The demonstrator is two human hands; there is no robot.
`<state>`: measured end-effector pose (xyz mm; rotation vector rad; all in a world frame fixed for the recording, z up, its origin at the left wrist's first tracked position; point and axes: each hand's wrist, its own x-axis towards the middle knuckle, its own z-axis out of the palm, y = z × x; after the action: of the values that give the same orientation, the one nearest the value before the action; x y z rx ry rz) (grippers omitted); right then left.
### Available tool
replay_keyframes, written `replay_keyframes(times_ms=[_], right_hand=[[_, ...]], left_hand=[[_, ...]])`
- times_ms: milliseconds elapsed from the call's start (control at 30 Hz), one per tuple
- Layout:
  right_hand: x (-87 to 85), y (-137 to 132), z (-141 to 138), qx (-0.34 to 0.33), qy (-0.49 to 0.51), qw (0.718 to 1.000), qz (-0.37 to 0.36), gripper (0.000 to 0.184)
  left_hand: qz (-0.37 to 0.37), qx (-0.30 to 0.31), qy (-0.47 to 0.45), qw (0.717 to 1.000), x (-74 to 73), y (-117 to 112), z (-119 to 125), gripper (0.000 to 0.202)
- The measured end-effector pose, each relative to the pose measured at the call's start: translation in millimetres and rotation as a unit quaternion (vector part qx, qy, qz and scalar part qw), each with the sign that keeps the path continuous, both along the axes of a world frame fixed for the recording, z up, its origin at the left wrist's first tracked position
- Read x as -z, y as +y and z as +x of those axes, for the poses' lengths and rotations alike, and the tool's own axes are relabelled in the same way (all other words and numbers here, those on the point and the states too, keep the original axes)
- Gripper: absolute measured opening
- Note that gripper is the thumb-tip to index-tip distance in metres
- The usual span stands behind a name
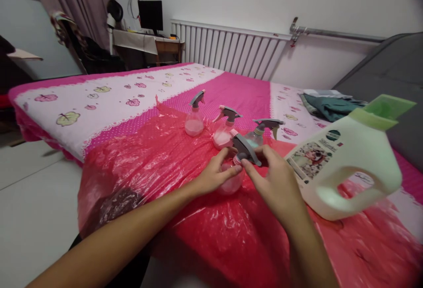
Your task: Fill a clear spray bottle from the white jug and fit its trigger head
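A clear round spray bottle (pixel 231 183) with a pinkish tint stands nearest me on a red plastic sheet (pixel 132 155). My left hand (pixel 218 173) closes round its neck from the left side. On the right, my right hand (pixel 272 173) pinches its grey spray head (pixel 246 149) at the collar; some of its fingers are hidden behind. Just beyond are two spray bottles with pale pink liquid, one at the back left (pixel 194 125) and one in the middle (pixel 223 137). Another spray bottle (pixel 256 139), with greenish liquid, stands partly behind my right hand.
A large pale green jug (pixel 350 160) with a handle stands tilted to my right. The sheet lies over a bed with a pink and white cover (pixel 238 87). Folded clothes (pixel 330 105) lie at the back right. A radiator (pixel 228 50) and desk (pixel 139 43) are beyond.
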<state>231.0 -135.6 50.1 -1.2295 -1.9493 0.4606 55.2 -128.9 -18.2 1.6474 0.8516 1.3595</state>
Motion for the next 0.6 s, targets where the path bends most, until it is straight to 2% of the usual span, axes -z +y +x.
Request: replay_keyframes(times_ms=[200,300,467,600], right_hand=[[-3.3,0.9,2.5,-0.051,0.051,0.996,-0.058,0.031],[-2.3,1.8,4.1,-0.066,0.027,0.995,-0.063,0.029],[2.4,3.8,1.8,-0.065,0.019,0.996,-0.059,0.028],[6.2,6.7,-2.1,-0.027,0.051,0.995,-0.084,0.035]], left_hand=[[-0.014,0.049,0.015,0.999,-4.3,1.3,-2.1,0.048],[-0.008,0.046,0.031,0.998,-4.7,0.3,-4.8,0.046],[0.006,0.037,0.048,0.998,-0.5,-1.2,-6.6,0.046],[0.009,0.061,-0.011,0.998,2.3,-1.1,-5.1,0.048]])
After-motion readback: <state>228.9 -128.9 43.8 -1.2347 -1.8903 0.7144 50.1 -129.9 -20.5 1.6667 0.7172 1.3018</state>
